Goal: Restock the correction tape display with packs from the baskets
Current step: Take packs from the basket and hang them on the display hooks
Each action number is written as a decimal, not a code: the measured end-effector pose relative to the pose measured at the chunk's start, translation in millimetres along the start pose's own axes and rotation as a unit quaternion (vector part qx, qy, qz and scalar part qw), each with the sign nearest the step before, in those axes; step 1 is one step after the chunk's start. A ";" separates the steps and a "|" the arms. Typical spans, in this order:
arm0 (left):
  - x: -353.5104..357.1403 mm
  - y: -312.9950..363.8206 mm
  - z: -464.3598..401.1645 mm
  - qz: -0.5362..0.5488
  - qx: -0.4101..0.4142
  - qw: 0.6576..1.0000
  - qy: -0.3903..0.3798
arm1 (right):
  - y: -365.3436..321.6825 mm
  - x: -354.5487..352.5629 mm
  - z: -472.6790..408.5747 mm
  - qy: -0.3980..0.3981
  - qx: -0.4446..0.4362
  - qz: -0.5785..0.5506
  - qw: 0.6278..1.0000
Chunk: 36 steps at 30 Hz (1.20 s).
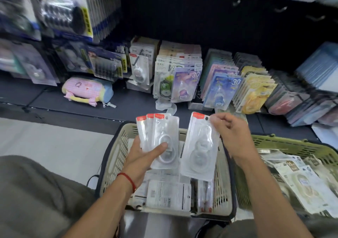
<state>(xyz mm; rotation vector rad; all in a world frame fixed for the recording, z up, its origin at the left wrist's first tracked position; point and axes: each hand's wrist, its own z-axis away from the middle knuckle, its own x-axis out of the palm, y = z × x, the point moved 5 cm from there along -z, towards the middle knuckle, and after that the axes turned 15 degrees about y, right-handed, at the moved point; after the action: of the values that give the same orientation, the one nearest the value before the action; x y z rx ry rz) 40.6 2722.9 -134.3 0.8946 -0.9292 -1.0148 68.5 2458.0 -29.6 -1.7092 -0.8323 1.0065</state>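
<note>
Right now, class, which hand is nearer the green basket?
Right. The right hand pinches a single pack beside the green basket; the left hand holds packs farther left, over the beige basket.

The packs (161, 140) held over the cream basket (117, 146) are clear and whitish with red-orange top tabs, as is the single pack (200, 146) beside them, and a red cord (128, 180) circles the left wrist. The second basket (285, 144) at the right is olive green. On the dark shelf (128, 107) stand purple, blue and yellow packs (221, 89), and a pink pouch (86, 91) has yellow and blue trim.
</note>
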 end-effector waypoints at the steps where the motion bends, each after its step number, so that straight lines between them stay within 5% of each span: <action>1: 8.8 10.5 0.0 0.008 0.007 0.999 -0.031 | -9.7 8.3 -3.5 -0.006 -0.011 0.013 1.000; 8: 46.9 96.7 -5.5 0.054 0.048 0.990 -0.121 | -84.2 44.4 -26.3 0.077 -0.134 0.089 0.984; 12: 62.5 152.0 -18.5 0.045 0.085 0.986 -0.135 | -117.3 50.7 -49.9 0.107 -0.071 -0.001 0.992; 21: 31.6 243.6 -68.7 0.076 0.161 0.977 -0.119 | -136.4 105.4 -51.4 -0.083 -0.027 -0.058 0.994; 25: 9.9 245.7 -91.8 0.109 0.152 0.980 -0.074 | -149.2 133.9 -64.1 -0.108 -0.004 -0.088 0.990; 32: -30.9 272.2 -110.4 0.089 0.301 0.942 0.121 | -164.0 154.4 -108.3 -0.031 -0.009 -0.126 0.992; 36: -39.2 272.7 -112.1 0.090 0.318 0.932 0.151 | -155.7 162.6 -120.0 -0.032 0.014 -0.123 0.992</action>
<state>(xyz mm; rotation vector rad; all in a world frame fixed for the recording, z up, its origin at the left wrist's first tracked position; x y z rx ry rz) 212.8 2853.4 70.2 1.4282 -1.0667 -0.3874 233.0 2602.2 101.6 -1.5150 -1.0375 0.9035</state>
